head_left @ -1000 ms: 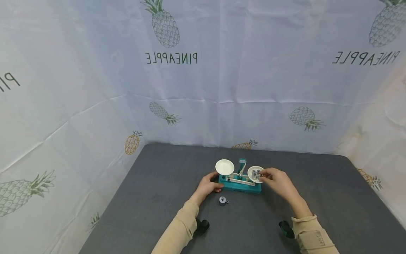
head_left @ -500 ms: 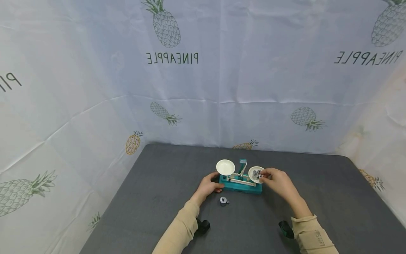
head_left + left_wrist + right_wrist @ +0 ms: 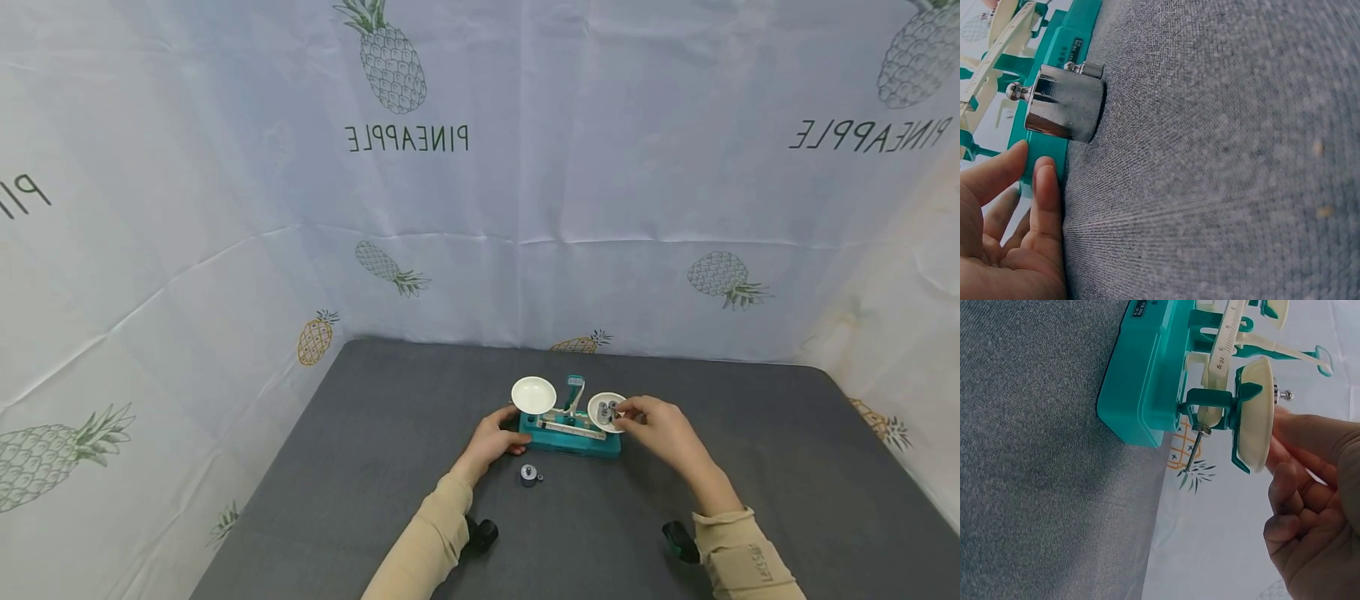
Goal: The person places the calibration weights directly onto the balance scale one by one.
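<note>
A teal balance scale (image 3: 573, 442) with two cream pans stands on the dark table. My left hand (image 3: 492, 437) grips the left end of its base, thumb and fingers against the teal plastic in the left wrist view. My right hand (image 3: 660, 427) is at the right pan (image 3: 592, 421), its fingertips pinching a small metal weight just inside the rim. That weight is mostly hidden by the fingers. Other small metal weights (image 3: 603, 411) stand in the same pan, and one knob (image 3: 1288, 395) shows over the rim in the right wrist view. The left pan (image 3: 533, 395) holds nothing visible.
In front of the scale, a larger metal weight (image 3: 528, 475) stands beside a tiny one (image 3: 540, 477). Dark wrist-worn devices (image 3: 483, 533) sit by both sleeves. A pale pineapple-print cloth (image 3: 480, 192) hangs behind and beside the grey table (image 3: 405, 417).
Both hands stay at the scale. The right fingertips and the weight at them shift very slightly within the right pan. The rest of the view moves barely at all.
</note>
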A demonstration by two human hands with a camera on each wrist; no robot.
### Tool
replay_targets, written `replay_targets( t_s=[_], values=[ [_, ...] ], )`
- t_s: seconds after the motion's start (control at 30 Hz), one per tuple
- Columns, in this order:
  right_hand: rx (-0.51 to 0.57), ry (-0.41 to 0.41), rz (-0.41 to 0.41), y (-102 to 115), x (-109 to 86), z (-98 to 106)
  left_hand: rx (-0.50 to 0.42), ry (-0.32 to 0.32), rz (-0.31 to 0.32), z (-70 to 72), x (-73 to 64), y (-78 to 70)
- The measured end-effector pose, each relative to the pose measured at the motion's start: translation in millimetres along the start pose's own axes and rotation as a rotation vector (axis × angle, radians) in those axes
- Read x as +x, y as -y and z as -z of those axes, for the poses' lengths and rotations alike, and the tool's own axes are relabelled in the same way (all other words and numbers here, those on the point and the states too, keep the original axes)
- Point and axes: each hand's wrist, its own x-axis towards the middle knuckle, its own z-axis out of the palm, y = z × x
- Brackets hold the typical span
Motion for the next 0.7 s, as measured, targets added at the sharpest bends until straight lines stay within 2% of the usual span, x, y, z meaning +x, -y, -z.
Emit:
replay_targets(
  t_s=[0.4,0.7],
  values=[
    [0.022,-0.043,0.099,-2.9,-8.0,4.9,-0.002,0.004,0.0,0.1,0.1,-0.1],
    [0.049,-0.062,0.114,-14.7,-11.3,3.7,0.003,0.009,-0.006,0.5,1.8,2.9]
  ],
)
